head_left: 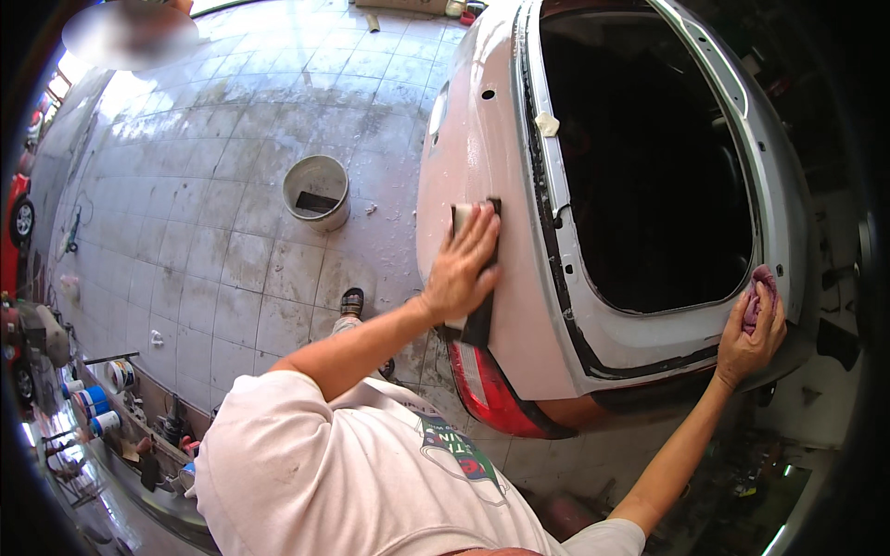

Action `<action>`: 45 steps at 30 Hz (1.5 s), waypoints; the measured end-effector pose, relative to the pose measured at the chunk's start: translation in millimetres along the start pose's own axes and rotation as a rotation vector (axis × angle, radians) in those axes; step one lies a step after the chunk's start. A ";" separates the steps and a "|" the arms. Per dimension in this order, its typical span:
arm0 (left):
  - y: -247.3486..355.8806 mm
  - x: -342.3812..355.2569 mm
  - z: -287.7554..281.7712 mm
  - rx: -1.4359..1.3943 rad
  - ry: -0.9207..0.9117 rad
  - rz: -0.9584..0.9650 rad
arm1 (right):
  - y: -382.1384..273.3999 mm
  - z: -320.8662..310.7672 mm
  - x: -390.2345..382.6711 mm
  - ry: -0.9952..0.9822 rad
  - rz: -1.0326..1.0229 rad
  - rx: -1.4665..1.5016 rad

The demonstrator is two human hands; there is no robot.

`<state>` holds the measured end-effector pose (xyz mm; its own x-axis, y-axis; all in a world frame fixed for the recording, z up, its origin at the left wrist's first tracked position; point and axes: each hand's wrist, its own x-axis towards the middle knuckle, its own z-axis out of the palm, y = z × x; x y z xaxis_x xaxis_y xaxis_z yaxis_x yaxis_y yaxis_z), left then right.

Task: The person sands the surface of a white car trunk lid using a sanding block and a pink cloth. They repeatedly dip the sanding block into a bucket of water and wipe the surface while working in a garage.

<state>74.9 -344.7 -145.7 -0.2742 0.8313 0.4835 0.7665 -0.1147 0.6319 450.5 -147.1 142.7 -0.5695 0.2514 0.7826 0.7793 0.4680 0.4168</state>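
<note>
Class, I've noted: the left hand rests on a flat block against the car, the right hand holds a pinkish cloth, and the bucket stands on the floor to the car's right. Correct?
Not quite: the head view shows the bucket to the left of the car, on the floor. The rest stands.

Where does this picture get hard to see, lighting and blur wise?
Head view: glare whitens the tiled floor at upper left; head view: the car's window opening is nearly black; head view: an oval patch at upper left is blurred, and fisheye bends the tile lines, while the left hand and right hand read clearly.
</note>
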 end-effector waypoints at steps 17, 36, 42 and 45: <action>-35.2 46.6 -6.2 -0.051 0.021 0.036 | -19.5 -8.4 21.1 -0.092 0.072 0.008; -211.2 286.4 -19.6 -0.057 0.087 -0.262 | -169.0 6.4 82.2 -0.321 0.212 0.290; -64.3 79.6 -9.7 -0.057 -0.025 0.000 | -17.6 -13.3 7.5 -0.114 0.210 -0.311; -94.3 123.9 -4.6 -0.128 0.023 0.068 | -16.0 -27.2 -10.2 -0.086 0.164 -0.300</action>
<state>-34.0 -233.3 -142.6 -0.2390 0.8065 0.5407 0.7037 -0.2398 0.6688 450.9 -180.2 140.6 -0.4402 0.3794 0.8138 0.8971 0.1486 0.4161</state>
